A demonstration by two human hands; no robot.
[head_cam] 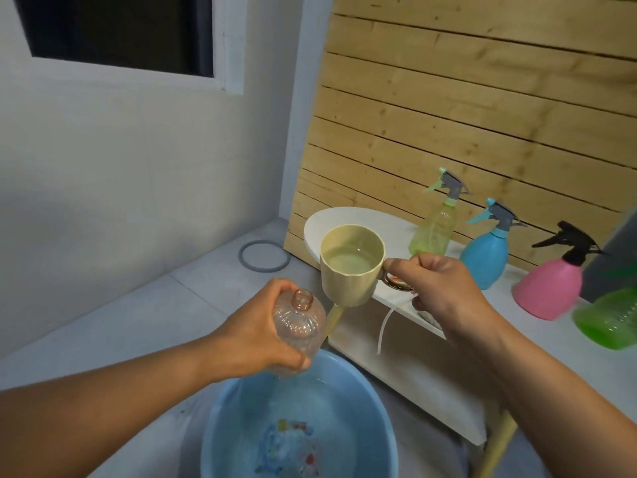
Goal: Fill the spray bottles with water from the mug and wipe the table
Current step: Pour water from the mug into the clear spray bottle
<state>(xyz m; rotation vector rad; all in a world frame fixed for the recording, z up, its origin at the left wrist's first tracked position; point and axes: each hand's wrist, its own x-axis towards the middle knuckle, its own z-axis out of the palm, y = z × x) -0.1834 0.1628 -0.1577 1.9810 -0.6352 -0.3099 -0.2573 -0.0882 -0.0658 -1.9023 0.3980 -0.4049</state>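
Grey ring (264, 256) lies flat on the pale floor tiles, far left, near the wall. Left hand (256, 331) wraps its fingers round a clear pinkish ribbed plastic bottle (299, 327), cap off, open neck up and tilted slightly toward the mug. Bottle base is hidden behind the fingers; can't tell if there's any water in it. It hangs over the round light-blue plastic basin (358, 391), which holds water; coloured print on the basin bottom is blurred, near rim cut off by the frame edge.

Right hand (444, 288) grips the handle of a cream fluted mug (351, 267), fingers curled through it, handle mostly hidden. Mug is upright, water inside, just beside the bottle neck and higher. A thin white tube (384, 327) dangles below that hand; its top end is hidden.

White table (344, 215) behind, against the wooden slat wall. On it: yellow-green spray bottle (435, 229), blue spray bottle (486, 253), pink spray bottle with black trigger (548, 288), well apart. Bright green bottle (610, 319) at far right, blurred, top cut off.
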